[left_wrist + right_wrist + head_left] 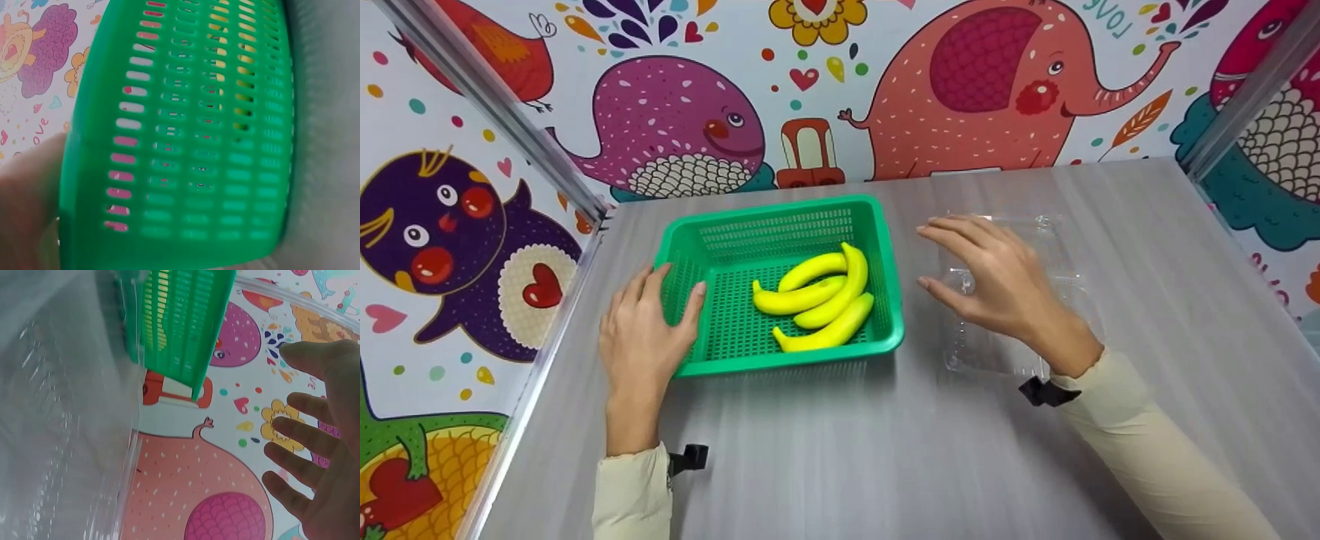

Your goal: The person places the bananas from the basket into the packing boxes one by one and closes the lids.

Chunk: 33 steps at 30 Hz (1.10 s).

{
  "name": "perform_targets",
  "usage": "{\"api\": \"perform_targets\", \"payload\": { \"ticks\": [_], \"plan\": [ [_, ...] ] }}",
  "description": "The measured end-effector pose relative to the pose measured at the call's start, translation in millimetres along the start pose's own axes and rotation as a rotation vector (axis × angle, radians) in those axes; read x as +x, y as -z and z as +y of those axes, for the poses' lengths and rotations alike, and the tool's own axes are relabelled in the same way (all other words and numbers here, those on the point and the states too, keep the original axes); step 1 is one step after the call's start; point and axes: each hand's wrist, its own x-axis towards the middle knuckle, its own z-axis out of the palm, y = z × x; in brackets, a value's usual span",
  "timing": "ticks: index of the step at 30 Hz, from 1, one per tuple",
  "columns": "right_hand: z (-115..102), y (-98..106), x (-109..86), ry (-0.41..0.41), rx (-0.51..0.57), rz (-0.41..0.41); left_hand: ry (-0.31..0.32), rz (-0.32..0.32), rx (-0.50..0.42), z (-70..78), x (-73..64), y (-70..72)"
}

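A green plastic basket (pixel 780 363) stands on the table with several yellow bananas (pixel 829 296) inside, mostly toward its right side. My left hand (pixel 645 337) is at the basket's left end, relaxed fingers along the rim and thumb over the inside. Part of that hand (pixel 28 191) appears blurred behind the rim in the left wrist view. My right hand (pixel 997 277) hovers over a clear plastic clamshell box (pixel 990 352), holding nothing. Its fingers (pixel 301 439) are spread and apart from the box in the right wrist view.
The grey table (pixel 825 457) runs up to a back wall (pixel 840 97) printed with cartoon animals. A similar printed panel (pixel 450 285) stands along the left, with a metal rail (pixel 502 105) at the corner. Each wrist carries a small black mount (pixel 690 457).
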Motion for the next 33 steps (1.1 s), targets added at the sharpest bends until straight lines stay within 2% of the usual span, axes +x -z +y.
{"api": "perform_targets", "payload": {
  "ticks": [5,12,17,23,33],
  "plan": [
    [-11,-7,2.8,0.023,0.007,-0.016,0.009,0.001,-0.032,-5.8,-3.4,-2.4],
    [-25,-18,7.9,0.073,0.041,-0.033,0.012,0.006,-0.124,-9.9,-5.1,-2.8],
    [-34,-27,9.9,0.092,0.062,-0.058,0.016,-0.027,-0.193,-10.4,-4.3,-5.1],
    [-42,-39,13.6,0.077,0.080,-0.077,0.052,-0.078,-0.265,-12.2,-4.4,-3.6],
    [-54,-50,26.1,0.037,0.127,-0.169,0.076,-0.095,-0.278,-10.5,-3.8,-4.9]
  ]
}}
